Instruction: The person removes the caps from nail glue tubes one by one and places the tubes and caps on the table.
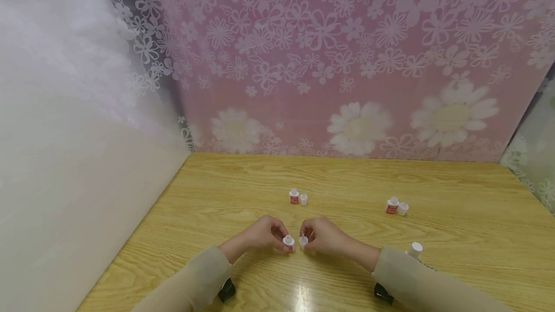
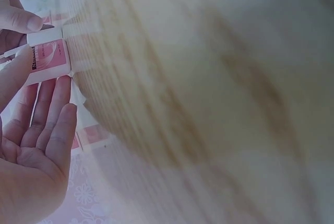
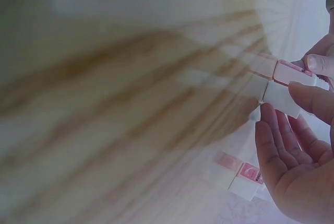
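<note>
In the head view, my left hand (image 1: 263, 235) holds a small white bottle (image 1: 288, 241) by its sides. The bottle stands upright with its narrow neck uncovered, and its red-pink label (image 2: 49, 57) shows in the left wrist view. Just right of it, my right hand (image 1: 327, 237) pinches a white cap (image 1: 303, 243) between thumb and fingers. That cap appears open side up, with a thin stem rising from it. Bottle and cap are close together at table level, a small gap between them in the head view. In the right wrist view the cap (image 3: 281, 97) partly covers the bottle.
Farther back stands an uncapped bottle (image 1: 294, 197) beside its cap (image 1: 304, 200). Another bottle (image 1: 392, 206) and cap (image 1: 403, 209) stand to the right. A white-topped object (image 1: 415, 249) is partly hidden behind my right sleeve. A pink floral sheet (image 1: 303, 61) borders the wooden table (image 1: 243, 172).
</note>
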`<state>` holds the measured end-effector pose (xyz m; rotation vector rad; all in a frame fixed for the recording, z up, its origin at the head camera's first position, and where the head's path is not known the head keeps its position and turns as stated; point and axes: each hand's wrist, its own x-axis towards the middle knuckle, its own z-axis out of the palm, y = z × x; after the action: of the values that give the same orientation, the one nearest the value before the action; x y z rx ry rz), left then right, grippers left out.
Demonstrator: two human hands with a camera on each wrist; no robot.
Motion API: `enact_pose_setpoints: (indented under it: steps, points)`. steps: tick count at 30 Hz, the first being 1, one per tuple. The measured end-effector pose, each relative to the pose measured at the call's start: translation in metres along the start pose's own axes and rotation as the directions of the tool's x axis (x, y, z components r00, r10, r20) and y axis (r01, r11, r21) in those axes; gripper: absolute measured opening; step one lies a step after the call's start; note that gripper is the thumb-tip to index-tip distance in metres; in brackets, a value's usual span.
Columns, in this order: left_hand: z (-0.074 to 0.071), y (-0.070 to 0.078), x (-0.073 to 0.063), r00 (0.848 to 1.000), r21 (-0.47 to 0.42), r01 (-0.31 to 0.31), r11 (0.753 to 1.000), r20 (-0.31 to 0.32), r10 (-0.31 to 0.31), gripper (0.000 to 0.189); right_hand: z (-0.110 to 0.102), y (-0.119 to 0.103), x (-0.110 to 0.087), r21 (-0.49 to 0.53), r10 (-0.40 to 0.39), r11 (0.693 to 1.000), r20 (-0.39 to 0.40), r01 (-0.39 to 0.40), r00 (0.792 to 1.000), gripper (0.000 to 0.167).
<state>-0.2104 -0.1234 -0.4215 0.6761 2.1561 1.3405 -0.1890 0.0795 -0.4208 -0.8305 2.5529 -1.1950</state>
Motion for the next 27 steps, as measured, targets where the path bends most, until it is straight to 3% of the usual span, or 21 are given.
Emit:
enact_pose_setpoints:
  steps: [5, 13, 20, 27]
  points:
    - [-0.001, -0.002, 0.001, 1.000, -0.011, 0.003, 1.000, 0.015, -0.003, 0.016, -0.001, 0.000, 0.000, -0.005, 0.019, 1.000, 0.015, -0.018, 1.000, 0.017]
    - [-0.003, -0.002, -0.001, 1.000, 0.020, -0.005, 1.000, 0.021, 0.005, 0.016, -0.009, -0.003, -0.005, -0.035, -0.022, 0.999, 0.047, 0.024, 0.999, 0.024]
    - [-0.014, 0.002, -0.006, 0.995, 0.209, -0.076, 0.975, -0.049, 0.088, 0.022, -0.022, -0.006, -0.016, -0.099, 0.036, 0.994, 0.026, -0.034, 0.999, 0.033]
    - [-0.015, 0.017, -0.013, 0.980, 0.220, -0.096, 0.971, -0.148, 0.130, 0.022, -0.035, -0.011, -0.027, -0.111, 0.033, 0.993, -0.029, -0.036, 0.999, 0.029]
